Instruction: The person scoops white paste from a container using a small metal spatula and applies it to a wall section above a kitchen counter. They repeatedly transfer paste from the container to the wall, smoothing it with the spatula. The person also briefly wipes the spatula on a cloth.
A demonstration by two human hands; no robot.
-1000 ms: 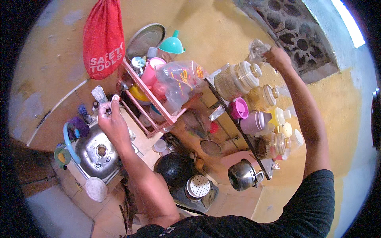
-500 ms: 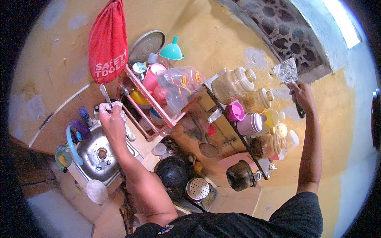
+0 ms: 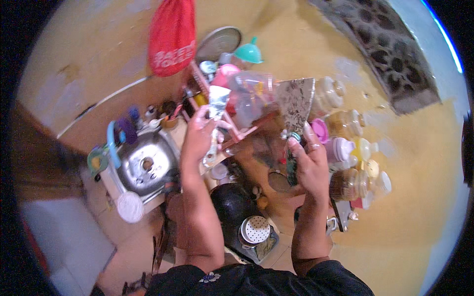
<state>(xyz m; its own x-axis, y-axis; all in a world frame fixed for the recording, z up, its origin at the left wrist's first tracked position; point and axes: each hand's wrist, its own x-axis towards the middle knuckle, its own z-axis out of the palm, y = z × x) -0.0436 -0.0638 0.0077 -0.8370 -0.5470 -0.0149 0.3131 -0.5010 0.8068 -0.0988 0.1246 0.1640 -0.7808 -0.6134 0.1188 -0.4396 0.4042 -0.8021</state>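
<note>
In front of my chest, my left hand (image 3: pixel 197 140) is closed round a small putty knife (image 3: pixel 218 98) with a pale-smeared blade and handle. Its flared blade points up, across the front of a pink plastic rack (image 3: pixel 236 127). To the right, my right hand (image 3: pixel 312 167) grips a wide scraper (image 3: pixel 296 101) by its dark green handle. The broad, stained blade of that scraper stands upright beside a clear plastic bag (image 3: pixel 249 93). The two blades are apart, with the rack and the bag behind them.
A steel sink (image 3: pixel 147 165) lies at the left. A red cloth bag (image 3: pixel 172 37) hangs on the yellow wall above. Glass jars (image 3: pixel 345 123) and plastic cups line a shelf at the right. Below stand a black round pot (image 3: pixel 231 202) and a perforated white lid (image 3: pixel 257 229).
My right hand has brought the wide scraper down and left from the wall. The left hand has turned its putty knife's flared face into view. The whole scene has shifted as my head turned.
</note>
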